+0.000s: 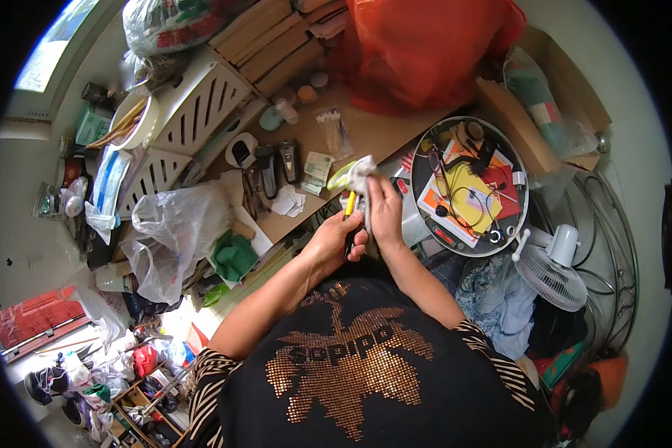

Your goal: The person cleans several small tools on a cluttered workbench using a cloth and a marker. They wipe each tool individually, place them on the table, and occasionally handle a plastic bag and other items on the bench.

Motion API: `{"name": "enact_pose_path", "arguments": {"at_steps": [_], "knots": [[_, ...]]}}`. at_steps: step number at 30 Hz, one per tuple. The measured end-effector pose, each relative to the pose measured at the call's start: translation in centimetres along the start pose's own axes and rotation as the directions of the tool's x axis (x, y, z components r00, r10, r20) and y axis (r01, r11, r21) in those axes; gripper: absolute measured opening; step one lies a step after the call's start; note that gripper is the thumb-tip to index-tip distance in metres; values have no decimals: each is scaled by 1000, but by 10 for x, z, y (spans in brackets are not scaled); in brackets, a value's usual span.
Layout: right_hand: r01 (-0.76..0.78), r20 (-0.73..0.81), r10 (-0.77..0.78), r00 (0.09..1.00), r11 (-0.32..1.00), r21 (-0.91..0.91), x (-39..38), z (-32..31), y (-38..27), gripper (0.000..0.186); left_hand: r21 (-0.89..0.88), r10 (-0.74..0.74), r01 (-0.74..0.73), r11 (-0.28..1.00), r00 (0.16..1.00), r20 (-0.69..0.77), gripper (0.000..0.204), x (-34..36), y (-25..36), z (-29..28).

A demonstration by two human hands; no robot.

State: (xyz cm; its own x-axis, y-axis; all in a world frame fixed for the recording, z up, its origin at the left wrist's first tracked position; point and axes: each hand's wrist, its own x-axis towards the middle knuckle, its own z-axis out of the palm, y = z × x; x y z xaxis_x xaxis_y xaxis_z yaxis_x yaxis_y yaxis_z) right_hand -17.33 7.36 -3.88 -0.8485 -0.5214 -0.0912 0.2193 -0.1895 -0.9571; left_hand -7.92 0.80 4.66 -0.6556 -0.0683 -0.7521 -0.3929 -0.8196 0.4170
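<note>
Close together in front of my chest, both hands work over the near edge of the wooden desk. My left hand is closed round a slim yellow-and-black tool that points upward; its exact kind does not show. My right hand grips a crumpled whitish cloth with a yellow-green patch, its top sticking out above the fingers. The cloth touches or nearly touches the tool. On the desk beyond lie a bag of cotton swabs, a greenish banknote, small white papers and a dark electric clipper.
At right, a round tray holds cables, papers and small items. Beside it stand a white fan and an open cardboard box. A red plastic bag fills the desk's back. Leftward are a clear plastic bag and green cloth.
</note>
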Motion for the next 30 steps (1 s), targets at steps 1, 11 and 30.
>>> {"name": "enact_pose_path", "arguments": {"at_steps": [1,11,30], "knots": [[-122,-19,122,992,992,-18,12,-8,7,28,3,-31,31,1000,998,50,18,-3,-1,1],[-343,354,25,935,314,885,37,-107,-72,62,-61,127,-114,992,952,278,23,-28,4,9],[-432,291,333,897,519,738,9,-83,-50,43,-84,227,-211,974,930,288,26,-18,3,8]]}}
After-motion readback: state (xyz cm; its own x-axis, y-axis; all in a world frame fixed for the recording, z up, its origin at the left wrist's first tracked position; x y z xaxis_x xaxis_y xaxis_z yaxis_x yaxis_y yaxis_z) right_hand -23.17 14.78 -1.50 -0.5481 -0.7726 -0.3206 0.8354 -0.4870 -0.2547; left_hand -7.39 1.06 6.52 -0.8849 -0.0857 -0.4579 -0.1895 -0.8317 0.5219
